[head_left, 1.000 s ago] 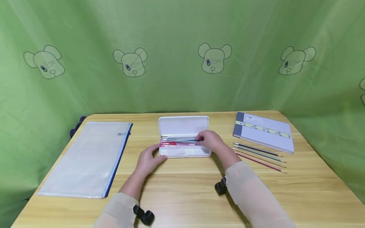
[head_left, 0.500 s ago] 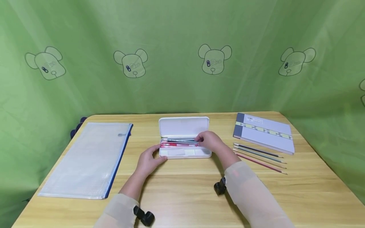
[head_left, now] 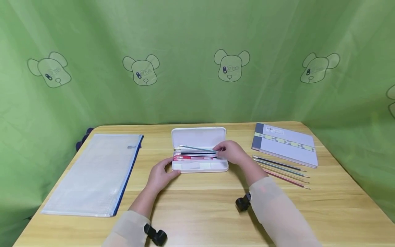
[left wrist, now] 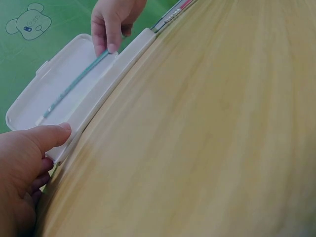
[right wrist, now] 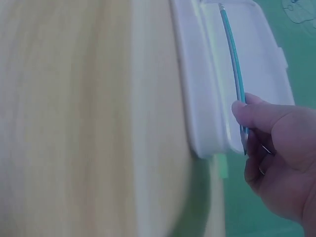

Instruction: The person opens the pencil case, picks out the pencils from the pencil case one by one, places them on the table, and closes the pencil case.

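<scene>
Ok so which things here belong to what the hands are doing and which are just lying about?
In the job:
teal pencil, pinched by right hand
white case, held by left hand
writing tools inside it

Apparently just lying about:
zip pouch
notebook
loose pencils

The right hand (head_left: pixel 232 152) pinches a pencil (head_left: pixel 195 148) (seemingly teal) above a white case (head_left: pixel 199 137).

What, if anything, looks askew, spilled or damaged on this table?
Nothing looks spilled or visibly damaged. The notebook lies askew on the table, and the loose pencils beside it slant too, while the open pencil case sits straight. The right hand holds a teal pencil at a slant.
</scene>
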A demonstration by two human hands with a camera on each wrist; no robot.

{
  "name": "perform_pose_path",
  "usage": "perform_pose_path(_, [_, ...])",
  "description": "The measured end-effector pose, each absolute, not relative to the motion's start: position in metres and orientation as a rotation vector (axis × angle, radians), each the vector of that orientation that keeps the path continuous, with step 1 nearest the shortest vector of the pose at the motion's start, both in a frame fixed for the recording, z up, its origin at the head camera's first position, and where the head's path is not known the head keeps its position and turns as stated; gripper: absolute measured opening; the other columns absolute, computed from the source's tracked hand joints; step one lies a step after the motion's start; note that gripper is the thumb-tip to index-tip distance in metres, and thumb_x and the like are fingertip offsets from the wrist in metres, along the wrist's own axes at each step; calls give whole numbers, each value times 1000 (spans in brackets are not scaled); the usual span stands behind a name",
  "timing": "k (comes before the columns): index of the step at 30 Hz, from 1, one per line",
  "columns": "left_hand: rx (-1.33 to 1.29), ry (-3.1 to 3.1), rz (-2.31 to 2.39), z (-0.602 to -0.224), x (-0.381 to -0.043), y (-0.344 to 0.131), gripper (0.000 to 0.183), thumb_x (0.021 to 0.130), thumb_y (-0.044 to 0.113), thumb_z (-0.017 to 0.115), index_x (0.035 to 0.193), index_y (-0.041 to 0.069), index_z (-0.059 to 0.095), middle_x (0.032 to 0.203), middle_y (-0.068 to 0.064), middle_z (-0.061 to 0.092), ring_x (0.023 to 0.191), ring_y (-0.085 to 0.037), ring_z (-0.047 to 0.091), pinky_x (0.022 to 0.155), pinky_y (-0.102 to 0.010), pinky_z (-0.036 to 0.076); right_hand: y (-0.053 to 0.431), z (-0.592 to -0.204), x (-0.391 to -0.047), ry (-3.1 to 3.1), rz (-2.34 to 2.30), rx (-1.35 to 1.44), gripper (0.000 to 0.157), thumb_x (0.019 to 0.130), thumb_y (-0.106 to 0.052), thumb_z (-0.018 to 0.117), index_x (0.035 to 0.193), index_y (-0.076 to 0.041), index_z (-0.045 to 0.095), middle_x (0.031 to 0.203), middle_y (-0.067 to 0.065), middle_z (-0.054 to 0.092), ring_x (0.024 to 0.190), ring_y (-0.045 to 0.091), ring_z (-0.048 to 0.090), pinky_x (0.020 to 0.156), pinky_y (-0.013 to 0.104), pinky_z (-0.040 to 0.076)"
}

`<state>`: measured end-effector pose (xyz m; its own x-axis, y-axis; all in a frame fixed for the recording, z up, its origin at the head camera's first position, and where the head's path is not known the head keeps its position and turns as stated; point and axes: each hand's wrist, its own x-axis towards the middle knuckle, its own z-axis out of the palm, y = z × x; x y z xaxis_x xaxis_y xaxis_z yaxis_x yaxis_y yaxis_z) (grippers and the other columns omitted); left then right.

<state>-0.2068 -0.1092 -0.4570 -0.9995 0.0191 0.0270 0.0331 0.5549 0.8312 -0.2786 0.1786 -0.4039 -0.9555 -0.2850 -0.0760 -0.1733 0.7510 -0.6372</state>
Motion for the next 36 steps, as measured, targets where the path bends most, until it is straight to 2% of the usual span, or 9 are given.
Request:
perform_pose_path(5, [-43, -2761, -1474, -456, -207, -109, 62, 85, 28, 76, 139, 6, 54, 145, -16, 53, 139, -36, 43, 117, -51, 35, 189, -393, -272, 2793, -993, -381, 25, 91, -11, 65, 115, -4, 71, 103, 10, 69, 92, 21, 58, 83, 34, 51])
perform_pose_path(10, [-38, -2757, -1491, -455, -206, -109, 63, 85, 28, 76, 139, 6, 53, 145, -15, 52, 140, -35, 43, 118, -51, 34, 203, -384, -264, 2805, -1031, -370, 25, 91, -12, 66, 114, -4, 71, 99, 10, 68, 86, 19, 55, 73, 26, 46])
perform_pose_path(19, [-45, -2757, -1483, -455, -205, -109, 62, 85, 28, 76, 139, 6, 53, 145, -16, 52, 139, -36, 43, 118, -50, 34, 236, -371, -242, 2866, -1046, -387, 24, 92, -15, 66, 113, -6, 72, 98, 8, 69, 89, 18, 56, 73, 28, 47])
perform_pose_path(27, [-58, -2753, -1461, -455, -205, -109, 61, 85, 27, 75, 138, 5, 54, 144, -17, 53, 138, -36, 44, 118, -50, 35, 275, -365, -219, 2955, -976, -361, 24, 92, -15, 66, 113, -5, 72, 92, 6, 68, 85, 17, 55, 68, 27, 45])
perform_pose_path(36, [-58, -2765, -1452, -456, -206, -109, 62, 85, 29, 75, 139, 5, 53, 145, -16, 53, 139, -36, 43, 118, -50, 35, 322, -366, -189, 3010, -870, -241, 28, 92, -24, 67, 114, -7, 72, 97, 7, 68, 87, 15, 56, 72, 27, 46])
